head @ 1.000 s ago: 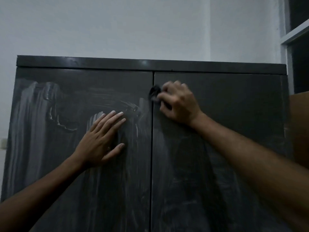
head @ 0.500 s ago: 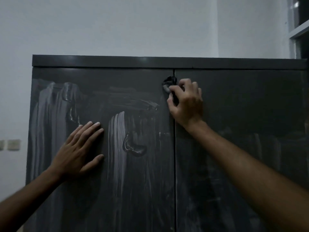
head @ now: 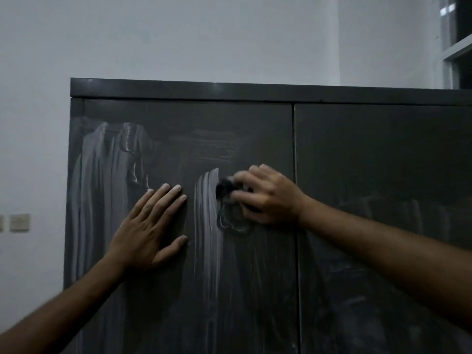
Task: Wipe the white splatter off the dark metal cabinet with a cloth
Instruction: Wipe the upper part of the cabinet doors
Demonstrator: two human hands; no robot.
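A dark metal cabinet [head: 370,154] with two doors fills the view. White splatter [head: 207,200] runs in streaks down the middle of its left door, with more white smears [head: 94,180] near that door's left edge. My right hand [head: 268,198] grips a small dark cloth [head: 224,188] and presses it against the left door beside the middle streak. My left hand [head: 150,228] lies flat on the left door, fingers spread, between the two streaked areas. Most of the cloth is hidden inside my fist.
A pale wall [head: 178,34] rises behind and left of the cabinet, with a wall switch [head: 19,222] at the left. A window frame [head: 457,42] shows at the upper right. Faint smears [head: 408,213] mark the right door.
My right hand has come down and leftward with the cloth, from the top of the door seam onto the left door. My left hand stays flat on the door. The view shifted left.
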